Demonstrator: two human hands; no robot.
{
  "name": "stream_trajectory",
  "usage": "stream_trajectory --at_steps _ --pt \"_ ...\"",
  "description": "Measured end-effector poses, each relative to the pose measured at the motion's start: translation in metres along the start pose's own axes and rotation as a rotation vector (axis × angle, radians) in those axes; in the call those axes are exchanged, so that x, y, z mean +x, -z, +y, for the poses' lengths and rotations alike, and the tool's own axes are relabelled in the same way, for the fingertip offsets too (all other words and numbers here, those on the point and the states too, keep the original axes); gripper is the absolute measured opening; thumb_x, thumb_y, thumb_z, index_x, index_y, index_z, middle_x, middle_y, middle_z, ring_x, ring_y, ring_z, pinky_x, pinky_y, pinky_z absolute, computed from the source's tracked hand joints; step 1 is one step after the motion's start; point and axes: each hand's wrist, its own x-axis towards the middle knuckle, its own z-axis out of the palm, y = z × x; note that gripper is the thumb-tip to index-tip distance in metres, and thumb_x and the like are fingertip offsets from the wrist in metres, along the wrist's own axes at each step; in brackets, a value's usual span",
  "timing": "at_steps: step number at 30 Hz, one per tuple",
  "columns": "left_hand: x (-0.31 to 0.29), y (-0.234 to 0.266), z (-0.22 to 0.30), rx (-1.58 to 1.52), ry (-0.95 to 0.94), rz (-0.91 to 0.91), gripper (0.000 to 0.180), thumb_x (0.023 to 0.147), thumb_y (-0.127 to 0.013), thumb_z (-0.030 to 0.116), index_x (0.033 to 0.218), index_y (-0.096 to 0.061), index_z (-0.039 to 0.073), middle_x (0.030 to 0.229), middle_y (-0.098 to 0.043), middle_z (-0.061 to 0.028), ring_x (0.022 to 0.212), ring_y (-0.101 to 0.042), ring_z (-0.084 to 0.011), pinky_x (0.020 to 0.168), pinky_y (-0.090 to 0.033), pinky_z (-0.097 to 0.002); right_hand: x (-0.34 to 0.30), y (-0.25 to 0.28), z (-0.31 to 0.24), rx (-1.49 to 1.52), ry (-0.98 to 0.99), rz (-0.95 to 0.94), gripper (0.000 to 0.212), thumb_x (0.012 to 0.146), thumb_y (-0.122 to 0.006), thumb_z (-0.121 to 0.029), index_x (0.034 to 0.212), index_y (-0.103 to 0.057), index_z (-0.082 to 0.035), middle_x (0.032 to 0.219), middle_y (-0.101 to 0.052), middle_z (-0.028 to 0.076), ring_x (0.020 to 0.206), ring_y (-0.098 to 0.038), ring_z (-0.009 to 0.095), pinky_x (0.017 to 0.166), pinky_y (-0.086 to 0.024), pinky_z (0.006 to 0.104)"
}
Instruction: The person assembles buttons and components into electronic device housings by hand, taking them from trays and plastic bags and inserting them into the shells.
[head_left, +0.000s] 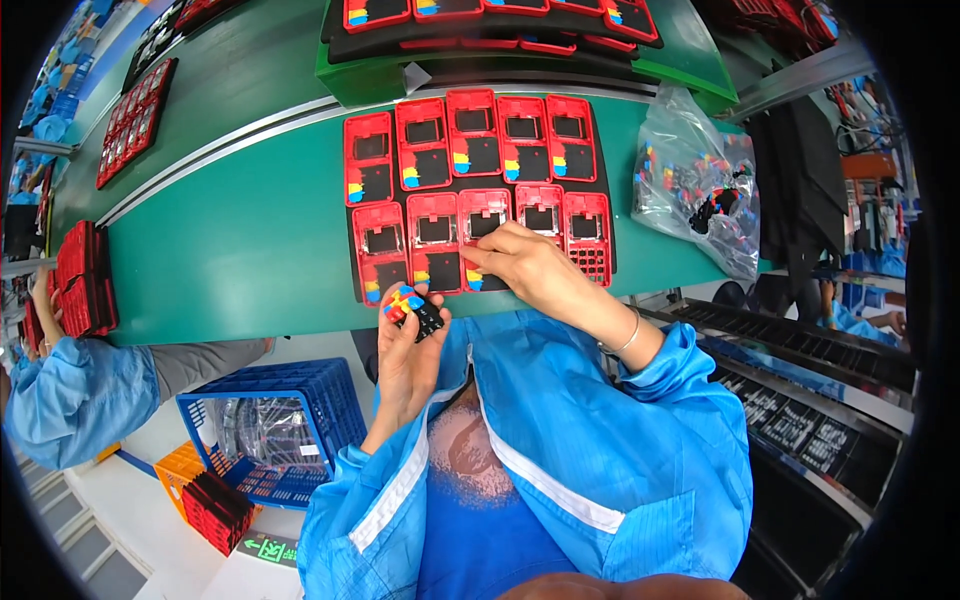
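Note:
My left hand (408, 365) is raised at the table's front edge, its fingers closed around a few small phone keypads (428, 320), black and red-yellow-blue. My right hand (535, 268) reaches over the near row of red phone housings, thumb and fingers pinched at the middle housing (486, 203). Whatever lies between those fingertips is hidden. The housings stand in two rows on a black foam tray (600, 140). Each far-row housing (472, 120) has a dark screen window and a coloured piece at its lower left. The near-right housing (588, 235) shows a red key grid.
A clear plastic bag (690, 170) of colourful keypads lies right of the tray on the green table (230, 250). A green-edged shelf (350, 75) with more housings stands behind. Below left are a blue crate (345, 405) and a co-worker's blue sleeve (80, 395).

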Motion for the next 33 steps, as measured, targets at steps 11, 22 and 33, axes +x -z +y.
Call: stream_trajectory --at_steps 11,22,33 --pt "0.003 -0.001 -0.002 -0.034 0.062 -0.024 0.046 0.104 -0.060 0.007 0.148 -0.046 0.012 0.138 -0.059 -0.0144 0.123 -0.061 -0.0282 0.106 -0.052 -0.0432 -0.021 0.010 -0.005 -0.298 0.078 0.274 0.028 0.075 -0.078 -0.005 0.103 -0.075 -0.004 0.101 -0.068 0.009 0.098 -0.066 0.029 0.091 -0.052 0.0466" --pt "0.004 -0.003 -0.005 -0.012 0.084 -0.016 0.047 0.104 -0.060 0.011 0.149 -0.044 0.011 0.139 -0.058 -0.0167 0.123 -0.062 -0.0301 0.107 -0.052 -0.0454 -0.020 -0.002 -0.014 -0.341 0.095 0.131 0.025 0.079 -0.077 -0.007 0.104 -0.076 -0.006 0.099 -0.068 0.006 0.098 -0.066 0.021 0.111 -0.044 0.0544" --pt "0.006 -0.023 -0.008 -0.073 0.107 -0.049 0.051 0.111 -0.046 0.030 0.158 -0.035 0.013 0.149 -0.052 -0.0136 0.135 -0.053 -0.0278 0.114 -0.044 -0.0473 -0.007 -0.017 -0.053 -0.049 -0.030 0.211 0.035 0.078 -0.082 -0.013 0.111 -0.075 -0.005 0.104 -0.072 0.008 0.090 -0.069 0.025 0.086 -0.054 0.0413"
